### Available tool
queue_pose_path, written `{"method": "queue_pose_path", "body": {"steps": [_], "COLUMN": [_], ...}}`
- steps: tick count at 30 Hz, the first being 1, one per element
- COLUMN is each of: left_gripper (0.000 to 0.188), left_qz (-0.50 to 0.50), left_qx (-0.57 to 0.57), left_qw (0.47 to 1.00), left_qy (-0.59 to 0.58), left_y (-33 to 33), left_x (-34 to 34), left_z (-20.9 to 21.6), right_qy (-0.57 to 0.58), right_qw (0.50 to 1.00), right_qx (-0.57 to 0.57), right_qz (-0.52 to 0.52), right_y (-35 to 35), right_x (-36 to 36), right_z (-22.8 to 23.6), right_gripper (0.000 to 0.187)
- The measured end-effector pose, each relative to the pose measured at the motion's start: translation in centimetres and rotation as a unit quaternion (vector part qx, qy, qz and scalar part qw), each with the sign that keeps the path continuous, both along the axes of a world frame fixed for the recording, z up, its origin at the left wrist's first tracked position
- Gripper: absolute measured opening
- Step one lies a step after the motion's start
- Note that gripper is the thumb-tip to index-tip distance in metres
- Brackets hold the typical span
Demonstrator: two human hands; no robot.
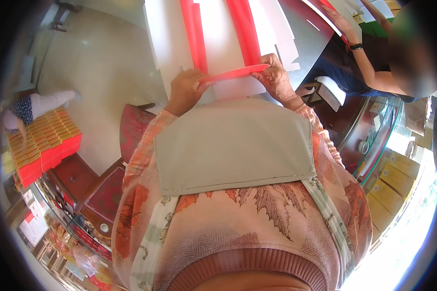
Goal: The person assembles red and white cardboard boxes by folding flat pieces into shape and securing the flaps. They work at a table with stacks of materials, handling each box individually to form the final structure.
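My left hand [185, 90] and my right hand [277, 80] are both closed on the near end of a card piece, one at each end. The card's raised red edge [234, 73] runs between them, and a white part [238, 88] shows below it. Thumbs and fingers pinch it; some fingertips are hidden. Just beyond, white card sheets [216, 34] with red bands [245, 31] lie overlapped on the table. I cannot tell whether the held piece is joined to the bands. A beige apron [235, 145] covers my chest.
At the right, another person's hand [342, 22] touches a red and white card at the grey table [311, 36]. A red chair [133, 128] stands left of me. Further left, a person leans over stacked red and yellow boxes [49, 140]. Yellow boxes [390, 186] and a glass-topped counter [373, 131] are at right.
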State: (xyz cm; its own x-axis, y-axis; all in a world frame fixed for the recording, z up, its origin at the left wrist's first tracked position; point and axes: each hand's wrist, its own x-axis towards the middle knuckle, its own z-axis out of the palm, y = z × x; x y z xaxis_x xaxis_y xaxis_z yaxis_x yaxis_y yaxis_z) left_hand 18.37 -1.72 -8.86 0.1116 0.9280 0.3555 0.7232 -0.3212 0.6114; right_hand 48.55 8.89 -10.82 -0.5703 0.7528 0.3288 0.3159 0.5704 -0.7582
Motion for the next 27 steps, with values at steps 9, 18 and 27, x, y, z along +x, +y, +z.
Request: {"method": "queue_pose_path", "body": {"steps": [9,18,27], "left_gripper": [0.034,0.055,0.074], "left_qz": [-0.098,-0.130,-0.188], "left_qx": [0.034,0.071,0.026], "left_qw": [0.992,0.982,0.968], "left_qy": [0.068,0.115,0.167], "left_y": [0.8,1.2,1.3], "left_x": [-0.9,-0.6,-2.0], "left_z": [0.7,3.0,1.3], "right_qy": [-0.072,-0.004,-0.020], "right_qw": [0.996,0.999,0.998], "right_qx": [0.043,0.010,-0.014], "right_qz": [0.013,0.044,0.053], "right_y": [-1.0,-0.7,-0.5], "right_x": [-0.7,-0.3,-0.3], "right_z": [2.1,1.6,1.9], "right_gripper": [0.022,0.024,0.025]}}
